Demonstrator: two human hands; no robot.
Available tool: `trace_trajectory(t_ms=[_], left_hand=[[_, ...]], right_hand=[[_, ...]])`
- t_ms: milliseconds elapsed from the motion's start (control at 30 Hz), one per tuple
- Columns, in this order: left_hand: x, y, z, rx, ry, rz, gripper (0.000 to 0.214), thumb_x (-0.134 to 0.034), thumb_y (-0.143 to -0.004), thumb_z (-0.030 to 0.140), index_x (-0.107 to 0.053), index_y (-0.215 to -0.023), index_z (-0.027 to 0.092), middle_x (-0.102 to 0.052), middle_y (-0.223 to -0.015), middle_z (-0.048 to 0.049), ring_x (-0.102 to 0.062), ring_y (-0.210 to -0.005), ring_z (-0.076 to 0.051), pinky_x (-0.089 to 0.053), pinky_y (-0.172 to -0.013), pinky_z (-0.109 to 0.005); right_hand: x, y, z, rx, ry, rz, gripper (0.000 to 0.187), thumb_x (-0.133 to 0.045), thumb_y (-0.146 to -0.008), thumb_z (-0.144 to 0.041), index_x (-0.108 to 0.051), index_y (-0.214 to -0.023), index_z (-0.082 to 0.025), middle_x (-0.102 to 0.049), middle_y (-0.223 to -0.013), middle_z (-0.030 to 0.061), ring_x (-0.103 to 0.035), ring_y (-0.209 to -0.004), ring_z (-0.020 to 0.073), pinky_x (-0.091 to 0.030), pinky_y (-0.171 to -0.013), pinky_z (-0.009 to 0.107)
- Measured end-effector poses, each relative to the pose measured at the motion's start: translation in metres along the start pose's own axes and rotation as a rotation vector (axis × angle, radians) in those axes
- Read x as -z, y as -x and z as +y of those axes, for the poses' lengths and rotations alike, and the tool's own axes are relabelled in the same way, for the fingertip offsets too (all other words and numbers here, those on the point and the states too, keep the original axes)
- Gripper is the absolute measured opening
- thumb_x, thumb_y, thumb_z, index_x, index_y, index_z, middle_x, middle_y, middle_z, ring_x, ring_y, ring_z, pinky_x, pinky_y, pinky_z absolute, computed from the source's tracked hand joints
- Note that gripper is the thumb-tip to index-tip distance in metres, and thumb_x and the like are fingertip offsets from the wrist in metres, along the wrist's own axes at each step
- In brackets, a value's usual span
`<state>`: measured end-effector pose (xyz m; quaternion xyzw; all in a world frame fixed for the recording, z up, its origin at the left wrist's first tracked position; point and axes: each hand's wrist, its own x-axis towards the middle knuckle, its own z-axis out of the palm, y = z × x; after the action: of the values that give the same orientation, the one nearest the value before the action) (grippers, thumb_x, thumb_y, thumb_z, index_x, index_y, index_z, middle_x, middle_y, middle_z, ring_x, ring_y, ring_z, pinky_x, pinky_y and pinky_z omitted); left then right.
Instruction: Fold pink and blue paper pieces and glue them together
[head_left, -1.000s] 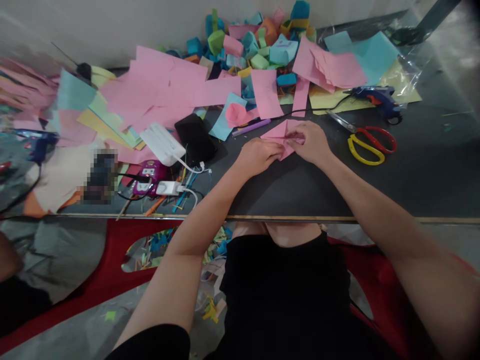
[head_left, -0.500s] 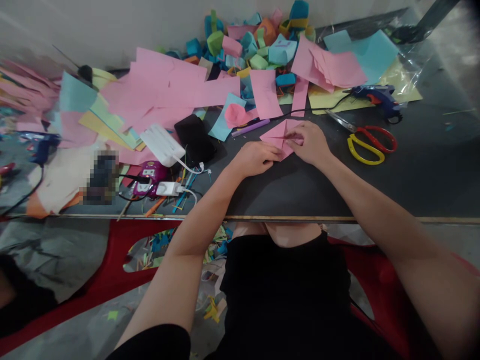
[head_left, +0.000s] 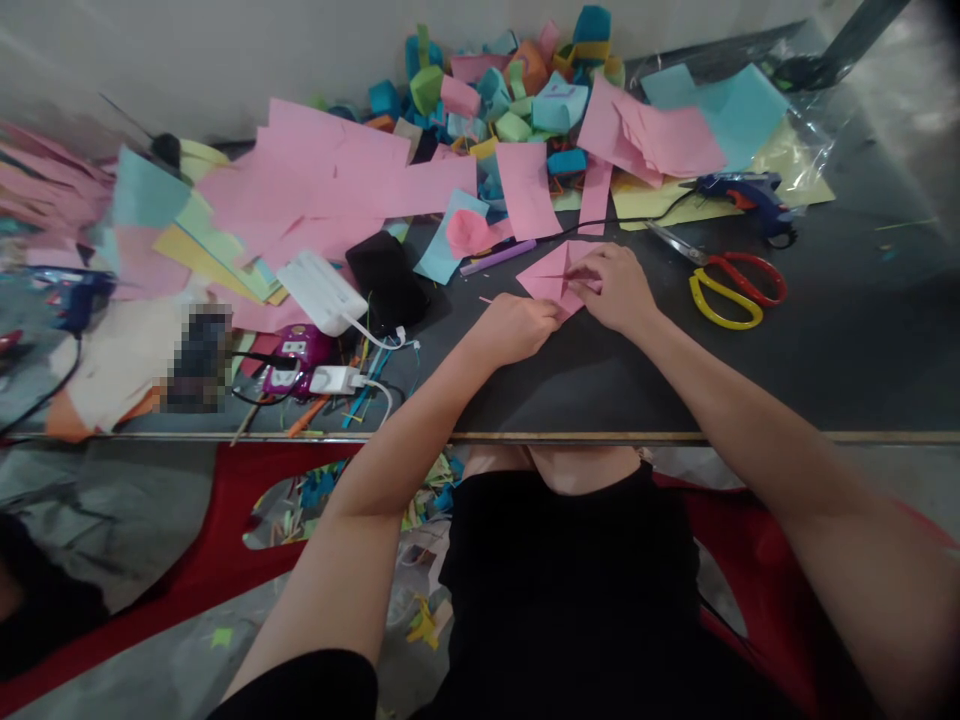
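A small pink paper sheet (head_left: 545, 279) lies on the dark table (head_left: 825, 350) in front of me, partly folded. My left hand (head_left: 516, 327) is curled, its fingers pinching the sheet's near corner. My right hand (head_left: 615, 288) rests on the sheet's right side, fingers bent and pressing a fold down. Much of the sheet is hidden under both hands.
Red-and-yellow scissors (head_left: 726, 284) and a blue glue gun (head_left: 746, 194) lie to the right. Pink, blue and yellow paper sheets (head_left: 337, 185) and folded paper pieces (head_left: 510, 90) pile up behind. A white power bank (head_left: 322, 291), black phone (head_left: 386, 278) and cables sit left.
My left hand has slid back toward me along the sheet's near corner, uncovering more of the pink paper. My right hand stays pressed on the fold.
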<state>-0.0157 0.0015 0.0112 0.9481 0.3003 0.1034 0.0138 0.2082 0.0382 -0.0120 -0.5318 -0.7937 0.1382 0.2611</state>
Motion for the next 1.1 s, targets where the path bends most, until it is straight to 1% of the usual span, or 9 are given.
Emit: trace_trajectory(t_ms=[133, 233, 333, 400, 533, 600, 733, 967, 1100], left_hand=[[-0.001, -0.001, 0.008, 0.060, -0.009, 0.024, 0.034, -0.049, -0.093, 0.014, -0.082, -0.097, 0.018, -0.082, -0.096, -0.0096, -0.077, -0.083, -0.021, -0.056, -0.069, -0.033], [-0.002, -0.005, 0.014, 0.175, -0.008, 0.081, 0.027, -0.054, -0.095, 0.020, -0.080, -0.098, 0.018, -0.082, -0.092, -0.0092, -0.076, -0.080, -0.022, -0.055, -0.070, -0.033], [-0.007, -0.010, 0.017, 0.313, 0.053, 0.112, 0.027, -0.053, -0.103, 0.029, -0.077, -0.105, 0.017, -0.082, -0.102, -0.0123, -0.078, -0.089, -0.023, -0.058, -0.076, -0.033], [-0.012, -0.014, 0.016, 0.345, 0.104, 0.125, 0.029, -0.052, -0.106, 0.033, -0.076, -0.108, 0.017, -0.082, -0.106, -0.0129, -0.078, -0.099, -0.024, -0.060, -0.086, -0.036], [-0.024, -0.017, 0.007, 0.272, 0.162, 0.226, 0.027, -0.060, -0.102, 0.027, -0.073, -0.122, 0.015, -0.078, -0.127, -0.0151, -0.071, -0.126, -0.027, -0.056, -0.111, -0.044], [-0.029, -0.017, 0.002, 0.246, 0.175, 0.245, 0.032, -0.060, -0.101, 0.025, -0.071, -0.129, 0.013, -0.074, -0.137, -0.0157, -0.068, -0.133, -0.028, -0.054, -0.116, -0.046], [-0.028, -0.016, 0.000, 0.225, 0.167, 0.167, 0.036, -0.052, -0.105, 0.025, -0.071, -0.132, 0.010, -0.073, -0.138, -0.0175, -0.068, -0.134, -0.026, -0.053, -0.119, -0.044], [-0.015, -0.016, 0.008, 0.217, 0.115, 0.049, 0.045, -0.044, -0.108, 0.023, -0.062, -0.142, -0.001, -0.065, -0.148, -0.0240, -0.059, -0.146, -0.029, -0.045, -0.127, -0.047], [-0.013, -0.015, 0.008, 0.212, 0.122, 0.030, 0.047, -0.042, -0.108, 0.023, -0.060, -0.145, 0.000, -0.062, -0.152, -0.0239, -0.058, -0.147, -0.029, -0.045, -0.128, -0.049]], right_hand=[[0.001, 0.000, 0.001, 0.007, 0.023, 0.001, 0.025, -0.060, -0.096, -0.036, -0.078, -0.110, -0.026, -0.069, -0.123, 0.0136, -0.061, -0.121, 0.0373, -0.045, -0.109, 0.060], [0.002, 0.000, 0.001, 0.003, 0.022, -0.006, 0.024, -0.061, -0.096, -0.036, -0.078, -0.110, -0.028, -0.069, -0.124, 0.0128, -0.061, -0.121, 0.0379, -0.044, -0.110, 0.061], [0.005, 0.000, -0.001, 0.002, 0.007, -0.013, 0.025, -0.061, -0.095, -0.035, -0.078, -0.112, -0.027, -0.071, -0.125, 0.0136, -0.061, -0.123, 0.0387, -0.044, -0.112, 0.061], [0.005, 0.001, -0.003, 0.001, 0.004, -0.020, 0.027, -0.061, -0.095, -0.037, -0.077, -0.114, -0.027, -0.072, -0.125, 0.0137, -0.061, -0.123, 0.0389, -0.044, -0.112, 0.061], [0.005, 0.000, -0.002, 0.004, 0.012, -0.020, 0.029, -0.060, -0.097, -0.042, -0.078, -0.113, -0.027, -0.071, -0.122, 0.0145, -0.061, -0.121, 0.0383, -0.045, -0.110, 0.060], [0.004, -0.001, 0.000, 0.008, 0.016, -0.013, 0.029, -0.059, -0.098, -0.043, -0.078, -0.112, -0.027, -0.070, -0.122, 0.0148, -0.062, -0.119, 0.0381, -0.046, -0.109, 0.060], [0.003, -0.002, 0.002, 0.005, 0.019, -0.012, 0.027, -0.060, -0.097, -0.040, -0.079, -0.111, -0.025, -0.071, -0.122, 0.0155, -0.063, -0.119, 0.0384, -0.046, -0.109, 0.061], [0.000, -0.002, 0.005, 0.011, -0.009, 0.015, 0.025, -0.062, -0.094, -0.039, -0.078, -0.108, -0.025, -0.073, -0.122, 0.0140, -0.065, -0.120, 0.0387, -0.046, -0.111, 0.063], [0.000, -0.003, 0.005, 0.007, -0.023, 0.028, 0.024, -0.063, -0.093, -0.039, -0.078, -0.106, -0.024, -0.074, -0.122, 0.0146, -0.065, -0.120, 0.0385, -0.047, -0.111, 0.062]])
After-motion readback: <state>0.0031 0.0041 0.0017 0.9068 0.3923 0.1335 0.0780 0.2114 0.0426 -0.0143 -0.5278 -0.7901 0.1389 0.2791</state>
